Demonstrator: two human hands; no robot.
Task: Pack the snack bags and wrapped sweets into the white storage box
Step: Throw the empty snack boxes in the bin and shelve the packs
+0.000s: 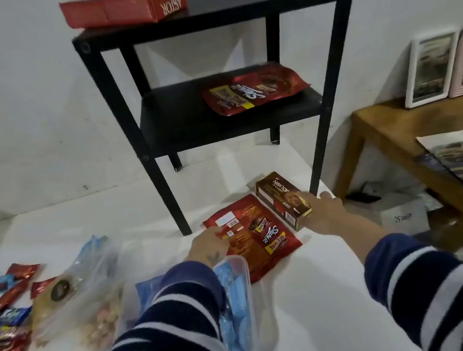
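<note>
Both forearms reach forward in navy and white striped knit sleeves. Left hand [205, 243]: fingers laid on the near left edge of a flat red foil snack bag [253, 235]; whether they pinch the edge or only rest on it cannot be told. Right hand [321, 209]: fingers curl onto the near end of a brown Nextar carton [282, 200], thumb on the top face; it appears to grip the carton.

The red bag lies label side up on the white cloth surface [308, 301], its right edge just beside the carton. The carton is a long rectangular cardboard box, lying at an angle.

Under the left forearm sits a clear plastic tub [243, 291] with rounded corners, holding blue wrapped items. To its left lie clear soft bags [81, 297], one with pale round pieces inside. Farther left, a scatter of small wrapped sweets [0, 293] in glossy red and blue wrappers.

Behind the bag and carton stands a black two-tier rack [161, 169], with thin square legs, on the same white surface; one front leg comes down just beyond the carton. On its lower shelf lies a second red foil bag [255, 89]. On the top, a flat red Astor carton [123, 8] overhangs the left edge.

Right: a wooden desk [386, 129] with printed sheets and two framed pictures [448, 62] leaning against the wall.

A white storage box is not identifiable.
</note>
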